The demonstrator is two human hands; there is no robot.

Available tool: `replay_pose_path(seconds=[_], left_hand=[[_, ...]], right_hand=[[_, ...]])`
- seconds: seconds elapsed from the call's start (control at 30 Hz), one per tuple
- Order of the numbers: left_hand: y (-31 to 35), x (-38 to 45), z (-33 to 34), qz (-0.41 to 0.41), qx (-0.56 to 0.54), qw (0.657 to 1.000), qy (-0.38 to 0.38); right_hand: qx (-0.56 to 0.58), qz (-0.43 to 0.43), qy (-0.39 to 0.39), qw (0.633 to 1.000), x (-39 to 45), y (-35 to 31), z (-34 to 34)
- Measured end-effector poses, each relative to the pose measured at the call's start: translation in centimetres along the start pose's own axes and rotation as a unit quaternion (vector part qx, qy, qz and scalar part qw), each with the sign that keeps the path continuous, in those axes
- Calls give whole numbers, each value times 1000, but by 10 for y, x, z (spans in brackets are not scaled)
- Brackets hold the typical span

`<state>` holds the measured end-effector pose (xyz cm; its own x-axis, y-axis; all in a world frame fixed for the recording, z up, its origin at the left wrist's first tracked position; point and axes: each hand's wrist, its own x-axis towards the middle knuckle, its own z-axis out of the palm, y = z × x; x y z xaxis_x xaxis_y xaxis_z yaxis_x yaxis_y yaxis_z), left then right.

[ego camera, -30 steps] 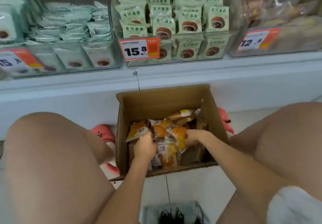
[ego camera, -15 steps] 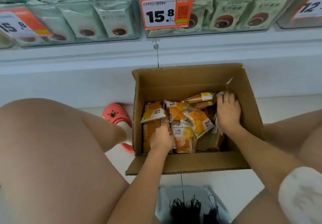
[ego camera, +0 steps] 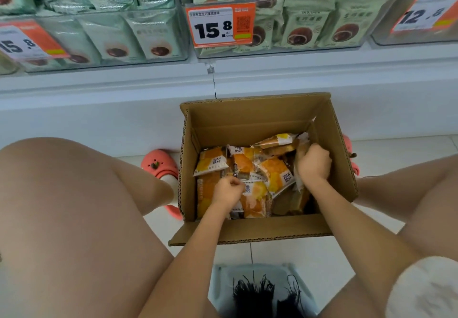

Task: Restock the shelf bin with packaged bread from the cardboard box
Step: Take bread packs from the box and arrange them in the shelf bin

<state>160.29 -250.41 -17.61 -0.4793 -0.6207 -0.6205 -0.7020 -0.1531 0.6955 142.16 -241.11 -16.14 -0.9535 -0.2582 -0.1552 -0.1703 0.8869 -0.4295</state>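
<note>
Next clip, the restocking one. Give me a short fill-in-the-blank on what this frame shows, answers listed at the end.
1. Both hands are down inside the open ____ box.
2. The right hand grips bread packets at the box's ____ side.
3. The price tag above the box reads ____.
4. The packets by the left hand are mostly ____ in colour.

Missing words: cardboard; right; 15.8; orange

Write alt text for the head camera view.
A crouching person's left hand and right hand grip orange bread packets inside an open cardboard box on the floor, below clear shelf bins of green-packaged snacks.
</note>
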Motion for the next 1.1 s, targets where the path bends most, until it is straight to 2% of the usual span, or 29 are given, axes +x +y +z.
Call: replay_pose_path(seconds=[0.07,0.1,0.17,0.23,0.27,0.33,0.4,0.47,0.5,0.57,0.6,0.67,0.77,0.83,0.93,1.0,1.1], left_hand=[[12,-2,-4,-52,-154,986,-46],[20,-4,-6,-74,-233,966,-83],[31,-7,-8,-80,-354,921,-142],[39,-7,-11,-55,-433,885,-163],[41,-7,-13,-55,-454,875,-162],[37,-6,-17,-84,-456,877,-126],[27,-3,-19,-113,-449,885,-50],[22,-1,-18,-112,-448,887,8],[23,0,-17,-97,-448,889,10],[33,-5,-19,-65,-466,882,-21],[39,-10,-20,-60,-468,880,-46],[47,-16,-23,-69,-443,888,-100],[51,-23,-22,-70,-398,900,-166],[51,-21,-20,-54,-396,901,-167],[49,-21,-22,-30,-396,909,-130],[45,-19,-20,-13,-374,917,-134],[50,-25,-18,-5,-347,927,-139]], right_hand=[[27,-23,19,999,-17,-10,-11],[29,-56,20,998,-28,-17,-17],[10,-160,-7,987,-54,-30,-25],[-12,-272,-68,960,-87,-41,-24],[-17,-326,-106,939,-102,-44,-21],[-2,-405,-181,896,-121,-39,-13],[34,-432,-237,869,-123,-32,-9],[113,-401,-233,879,-118,-30,-12],[156,-369,-193,896,-113,-32,-15],[213,-274,-86,934,-99,-34,-20],[240,-214,-63,945,-89,-34,-24],[298,-93,-99,945,-72,-34,-37],[380,29,-225,897,-61,-29,-51],[402,24,-225,887,-64,-30,-53],[375,-44,-155,913,-66,-31,-48],[380,-73,-112,915,-67,-33,-49],[396,-116,-112,904,-72,-40,-62]])
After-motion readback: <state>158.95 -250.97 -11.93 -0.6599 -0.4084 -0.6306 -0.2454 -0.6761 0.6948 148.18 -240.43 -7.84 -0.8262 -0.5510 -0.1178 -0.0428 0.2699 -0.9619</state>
